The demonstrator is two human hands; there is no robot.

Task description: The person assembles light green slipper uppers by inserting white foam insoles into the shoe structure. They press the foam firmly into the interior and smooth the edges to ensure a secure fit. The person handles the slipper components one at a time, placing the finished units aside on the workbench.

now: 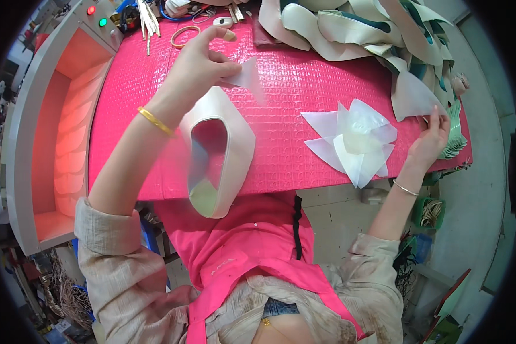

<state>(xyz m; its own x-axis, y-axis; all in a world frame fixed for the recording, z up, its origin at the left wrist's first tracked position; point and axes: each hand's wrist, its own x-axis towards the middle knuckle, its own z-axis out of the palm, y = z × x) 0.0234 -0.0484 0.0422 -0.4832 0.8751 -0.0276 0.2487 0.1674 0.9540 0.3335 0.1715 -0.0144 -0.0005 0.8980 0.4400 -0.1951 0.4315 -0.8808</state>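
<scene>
My left hand (203,63) is raised over the table's left part, its thumb and fingers pinching a thin translucent white piece (247,80) that looks slightly blurred. Below it, a cream shoe upper (241,152) lies with its opening facing up and one end over the table's near edge. At the right, the fingers of my right hand (429,140) are closed on the edge of a pale shoe upper (414,97) beside the pile. Between my hands lies a fanned stack of translucent white pieces (358,135).
The table has a pink textured cover (292,80). Many cream uppers with green lining (355,28) are heaped at the back right. A grey machine with a glowing red-orange chamber (74,132) stands at the left. A tape roll (184,36) and tools lie at the back.
</scene>
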